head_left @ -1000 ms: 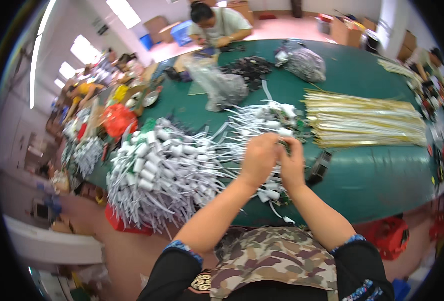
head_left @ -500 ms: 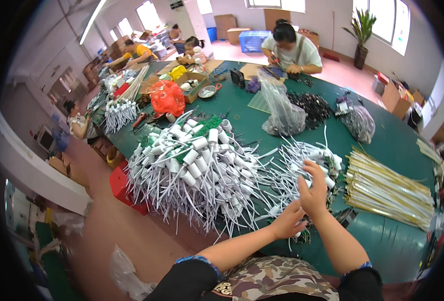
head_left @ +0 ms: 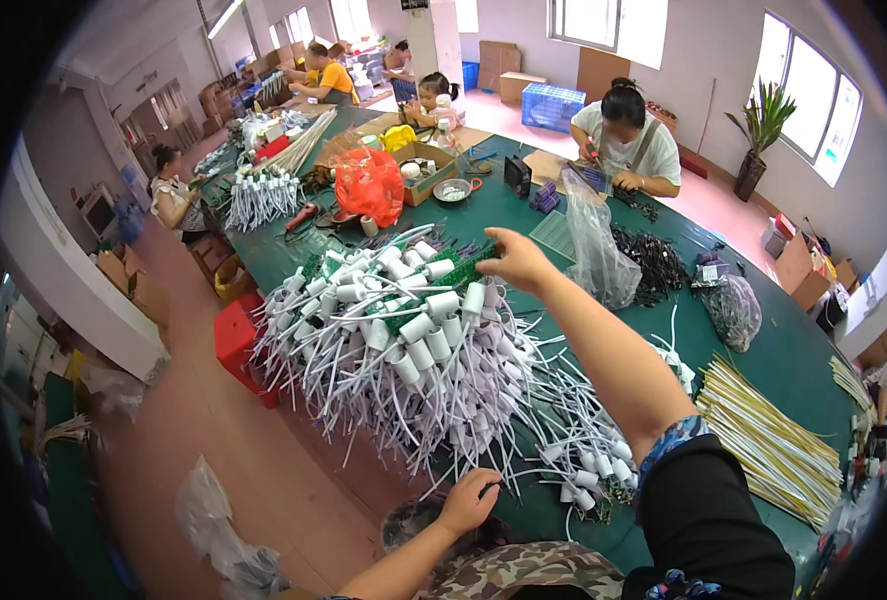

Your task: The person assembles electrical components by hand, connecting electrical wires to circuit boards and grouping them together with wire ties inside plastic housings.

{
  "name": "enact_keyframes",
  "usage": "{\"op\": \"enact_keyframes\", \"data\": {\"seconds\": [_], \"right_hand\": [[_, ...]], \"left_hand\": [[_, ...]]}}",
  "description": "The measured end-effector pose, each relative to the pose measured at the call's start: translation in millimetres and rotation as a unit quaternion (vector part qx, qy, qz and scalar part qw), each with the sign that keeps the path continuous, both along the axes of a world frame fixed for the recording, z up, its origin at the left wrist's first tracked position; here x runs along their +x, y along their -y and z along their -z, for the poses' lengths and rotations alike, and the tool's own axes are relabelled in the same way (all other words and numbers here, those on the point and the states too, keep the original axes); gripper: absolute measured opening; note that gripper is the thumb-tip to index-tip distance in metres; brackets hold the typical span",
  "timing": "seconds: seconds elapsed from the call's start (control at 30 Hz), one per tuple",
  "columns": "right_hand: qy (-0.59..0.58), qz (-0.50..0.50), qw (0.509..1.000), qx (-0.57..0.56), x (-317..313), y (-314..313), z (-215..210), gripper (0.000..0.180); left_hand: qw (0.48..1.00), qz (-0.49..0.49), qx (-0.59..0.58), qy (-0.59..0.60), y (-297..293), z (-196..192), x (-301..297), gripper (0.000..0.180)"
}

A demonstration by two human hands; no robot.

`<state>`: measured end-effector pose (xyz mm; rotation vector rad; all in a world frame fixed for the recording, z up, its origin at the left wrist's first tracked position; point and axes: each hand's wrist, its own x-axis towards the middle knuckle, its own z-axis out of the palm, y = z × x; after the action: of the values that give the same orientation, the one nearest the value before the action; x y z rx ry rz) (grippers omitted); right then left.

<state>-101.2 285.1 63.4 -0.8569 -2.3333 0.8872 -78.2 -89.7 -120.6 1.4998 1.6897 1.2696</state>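
A big heap of white lamp sockets (head_left: 403, 340) with white wires and small green circuit boards lies on the green table (head_left: 783, 350). My right hand (head_left: 513, 262) reaches far over the heap's top, its fingertips pinched on a green circuit board (head_left: 463, 268) with a socket at the heap's far side. My left hand (head_left: 468, 500) sits curled at the table's near edge, touching the ends of the white wires; whether it grips one is hidden. A smaller cluster of sockets (head_left: 593, 465) lies beside my right forearm.
A bundle of yellow-green rods (head_left: 773, 445) lies at the right. Clear plastic bags (head_left: 598, 250) and a pile of black parts (head_left: 653, 262) sit beyond the heap, an orange bag (head_left: 368, 185) farther back. Other people work around the table. A red stool (head_left: 235, 335) stands at the left.
My hands have parted. The right arm has stretched out over the heap to its far side, and the left hand has dropped to the table's near edge. My view has turned left.
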Motion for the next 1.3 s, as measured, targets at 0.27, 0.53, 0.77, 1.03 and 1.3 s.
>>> {"op": "enact_keyframes", "data": {"seconds": [0.27,0.53,0.77,1.03,1.3], "right_hand": [[-0.234,-0.148,0.936,0.217,135,115,-128,0.023],[-0.353,0.104,0.929,0.032,249,230,-44,0.017],[-0.356,0.223,0.798,-0.433,289,284,89,0.023],[-0.129,0.302,0.941,-0.086,308,288,125,0.031],[-0.153,0.276,0.947,-0.058,313,277,128,0.036]], "left_hand": [[0.99,0.038,0.13,-0.036,-19,-126,-5,0.014],[0.902,0.116,0.256,-0.328,-59,-285,26,0.04],[0.867,0.413,-0.122,-0.253,-126,-148,81,0.031],[0.795,0.393,-0.056,-0.46,-141,-100,118,0.027],[0.851,0.409,-0.037,-0.328,-150,-90,112,0.029]]}}
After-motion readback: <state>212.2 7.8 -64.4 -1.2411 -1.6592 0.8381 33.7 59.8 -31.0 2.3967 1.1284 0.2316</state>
